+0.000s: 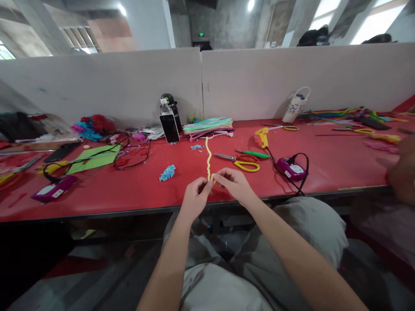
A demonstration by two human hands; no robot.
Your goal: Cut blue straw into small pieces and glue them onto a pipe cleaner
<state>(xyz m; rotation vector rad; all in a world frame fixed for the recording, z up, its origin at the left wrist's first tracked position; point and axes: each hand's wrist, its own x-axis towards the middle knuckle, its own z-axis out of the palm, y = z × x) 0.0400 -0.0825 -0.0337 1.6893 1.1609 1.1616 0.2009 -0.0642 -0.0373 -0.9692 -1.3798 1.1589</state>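
Observation:
A yellow pipe cleaner (208, 154) stretches away from me over the red table, its near part bent and kinked. My left hand (197, 194) pinches its near end. Close beside it, my right hand (234, 183) grips a short bent piece of the same yellow pipe cleaner between thumb and finger. To the left lies a light-blue crimped bundle (167, 173), with small blue scraps (196, 147) farther back. Scissors with yellow and red handles (246, 164) rest just beyond my right hand, next to a green-handled tool (256, 154).
Behind are a pile of pastel pipe cleaners (209, 125), a phone (169, 128) leaning on bottles, and a white tumbler (295, 106). A yellow glue gun (262, 137) and corded purple box (292, 168) stand right. Another purple box (55, 188) sits left. A person's arm (403, 172) shows far right.

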